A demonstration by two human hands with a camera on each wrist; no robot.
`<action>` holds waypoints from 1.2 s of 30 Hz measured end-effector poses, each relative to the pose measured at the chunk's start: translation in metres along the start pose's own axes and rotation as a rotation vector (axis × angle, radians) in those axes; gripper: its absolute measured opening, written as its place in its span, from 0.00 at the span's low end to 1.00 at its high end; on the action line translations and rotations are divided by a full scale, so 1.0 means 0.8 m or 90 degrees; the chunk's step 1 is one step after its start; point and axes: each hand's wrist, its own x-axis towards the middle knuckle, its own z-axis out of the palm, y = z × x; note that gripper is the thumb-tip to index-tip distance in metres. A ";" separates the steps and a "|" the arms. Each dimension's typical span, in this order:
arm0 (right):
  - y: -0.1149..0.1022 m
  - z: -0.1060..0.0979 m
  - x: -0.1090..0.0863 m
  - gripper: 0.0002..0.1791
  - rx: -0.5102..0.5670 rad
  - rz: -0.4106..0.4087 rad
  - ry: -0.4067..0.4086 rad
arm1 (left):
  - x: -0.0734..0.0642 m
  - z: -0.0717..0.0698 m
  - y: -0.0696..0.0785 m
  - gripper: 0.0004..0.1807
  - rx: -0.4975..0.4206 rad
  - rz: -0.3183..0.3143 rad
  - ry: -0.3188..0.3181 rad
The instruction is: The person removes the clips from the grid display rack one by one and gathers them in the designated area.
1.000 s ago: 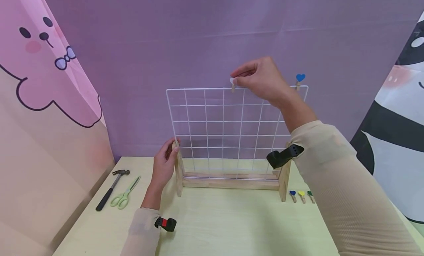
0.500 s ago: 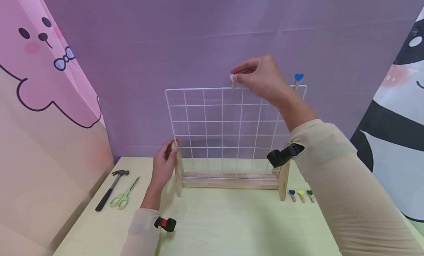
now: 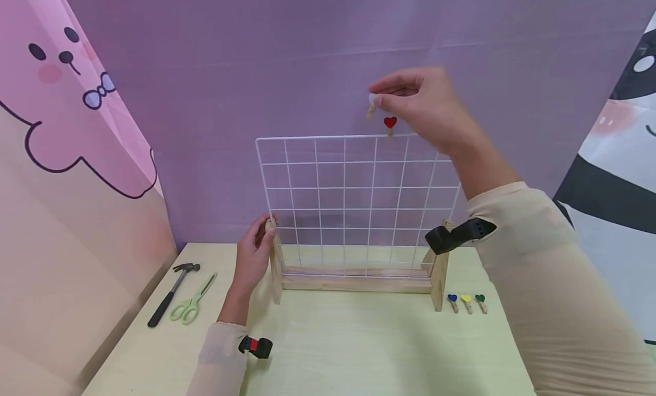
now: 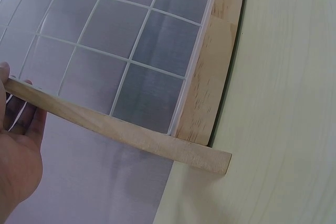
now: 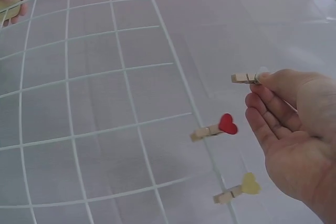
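My right hand (image 3: 427,108) pinches a small wooden clothespin (image 3: 371,109) with a white heart between thumb and fingertips. It is held above the top wire of a white wire grid (image 3: 345,188), apart from it. A red-heart clothespin (image 3: 390,123) is clipped on that top wire, just below the hand. In the right wrist view a yellow-heart clothespin (image 5: 250,184) is clipped farther along the same wire. My left hand (image 3: 252,252) grips the left upright of the wooden stand (image 3: 277,270), with the thumb in front and the fingers behind.
Several heart clothespins lie on the table right of the stand: blue (image 3: 452,302), yellow (image 3: 466,303) and green (image 3: 480,303). At the left lie a hammer (image 3: 171,296) and green scissors (image 3: 191,305). A purple cloth (image 3: 230,71) hangs behind the grid.
My right hand has lifted the white-heart clothespin off the top wire, up and to the right. The red-heart clothespin now shows; the blue one on the wire is hidden. My left hand stays put.
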 end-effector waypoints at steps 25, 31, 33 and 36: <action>0.045 -0.063 -0.058 0.15 -0.025 -0.028 0.050 | -0.002 0.001 0.001 0.20 0.016 -0.007 0.004; 0.063 -0.073 -0.075 0.16 -0.050 -0.026 0.054 | -0.003 0.001 0.002 0.20 0.012 -0.006 0.007; 0.070 -0.077 -0.082 0.16 -0.061 -0.017 0.054 | -0.002 0.001 0.002 0.20 0.016 -0.007 0.005; 0.082 -0.082 -0.094 0.18 -0.095 -0.004 0.054 | -0.001 0.002 0.003 0.20 0.019 -0.010 0.004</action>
